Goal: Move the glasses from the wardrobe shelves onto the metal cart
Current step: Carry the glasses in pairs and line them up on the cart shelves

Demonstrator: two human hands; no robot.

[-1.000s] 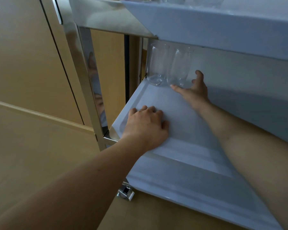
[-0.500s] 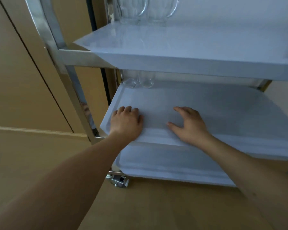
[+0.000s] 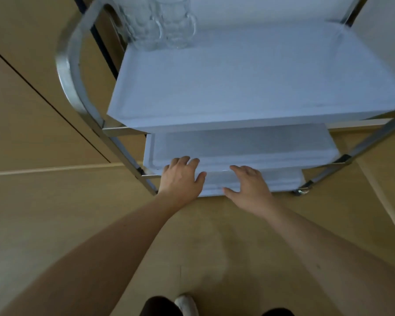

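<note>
The metal cart (image 3: 71,71) has a chrome frame and white trays. Two clear glass mugs (image 3: 160,23) with handles stand side by side at the far left corner of the top tray (image 3: 249,83). My left hand (image 3: 183,176) rests flat on the front edge of the middle tray (image 3: 249,147), fingers spread, holding nothing. My right hand (image 3: 249,185) hovers beside it over the front edge, fingers relaxed and empty. The top tray hides the back of the middle tray, so the glasses there are out of sight.
Wooden wardrobe panels (image 3: 32,99) stand to the left of the cart, and wooden floor (image 3: 203,236) lies below my arms. A caster wheel (image 3: 302,190) shows at the cart's lower right. My shoe (image 3: 187,305) and dark trouser legs are at the bottom edge.
My right hand let go of the glasses at the back of the middle tray and drew back to the front edge. My view rose above the cart, bringing the top tray and mugs into sight.
</note>
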